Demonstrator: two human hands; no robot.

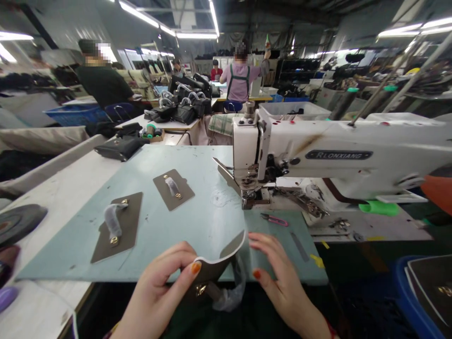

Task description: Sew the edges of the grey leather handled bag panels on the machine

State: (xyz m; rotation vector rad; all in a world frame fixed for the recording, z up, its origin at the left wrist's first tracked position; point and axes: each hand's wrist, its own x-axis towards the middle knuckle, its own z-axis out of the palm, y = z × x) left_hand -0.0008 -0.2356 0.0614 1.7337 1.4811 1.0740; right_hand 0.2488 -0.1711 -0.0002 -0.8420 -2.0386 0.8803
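Observation:
My left hand pinches the edge of a brown bag panel between thumb and fingers, at the table's front edge. The panel is bent, its pale cut edge upward, and a plastic-wrapped handle with gold fittings hangs on its near side. My right hand is open at the panel's right side, thumb and fingers apart; whether its fingertips touch the panel I cannot tell. Two similar brown panels with wrapped handles, a left one and a farther one, lie flat on the blue-green table surface.
A white sewing machine stands at the right, its needle area beyond my hands. Pink thread snips and a thin grey strip lie before it. A blue bin holds panels at lower right. People work farther back.

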